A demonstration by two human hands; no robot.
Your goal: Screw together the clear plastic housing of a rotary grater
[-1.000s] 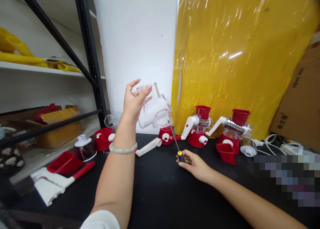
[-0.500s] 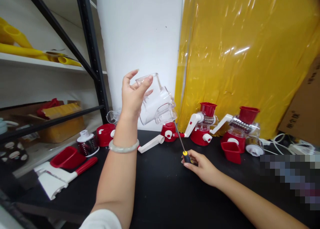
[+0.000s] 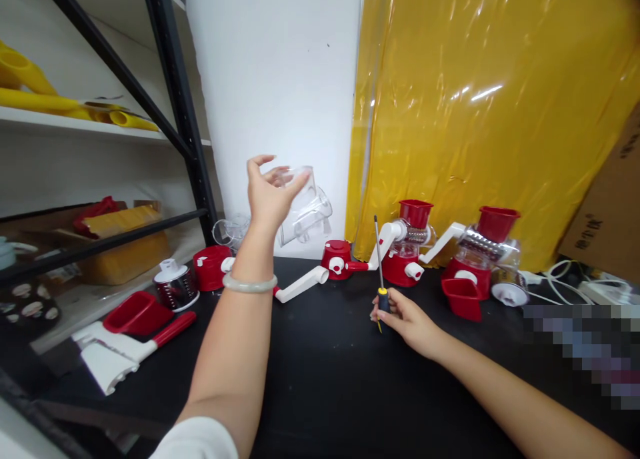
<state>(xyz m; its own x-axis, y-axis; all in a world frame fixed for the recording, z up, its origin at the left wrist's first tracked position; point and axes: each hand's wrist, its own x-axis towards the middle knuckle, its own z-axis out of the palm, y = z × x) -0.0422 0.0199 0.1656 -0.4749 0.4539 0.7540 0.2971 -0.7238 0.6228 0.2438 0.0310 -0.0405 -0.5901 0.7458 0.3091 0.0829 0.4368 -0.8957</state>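
In the head view my left hand [image 3: 273,192] grips a clear plastic grater housing [image 3: 305,215] by its upper chute and holds it above the far side of the black table. My right hand [image 3: 407,319] is closed round the dark handle of a screwdriver [image 3: 379,255], whose shaft points up, apart from the housing. Below the housing stands a red grater base [image 3: 336,259] with a white knob. A white crank handle [image 3: 303,285] lies on the table beside that base.
Two assembled rotary graters [image 3: 407,245] with red hoppers stand at the back right, near white cables [image 3: 550,282]. To the left are a drum blade [image 3: 175,285], a red hopper [image 3: 137,312] and a white part with a red handle [image 3: 110,362]. A black shelf frame [image 3: 175,79] rises at left.
The screwdriver has drawn away from the housing and now points upright, with my right hand slightly further right. The housing has turned and sits a little lower in my left hand.
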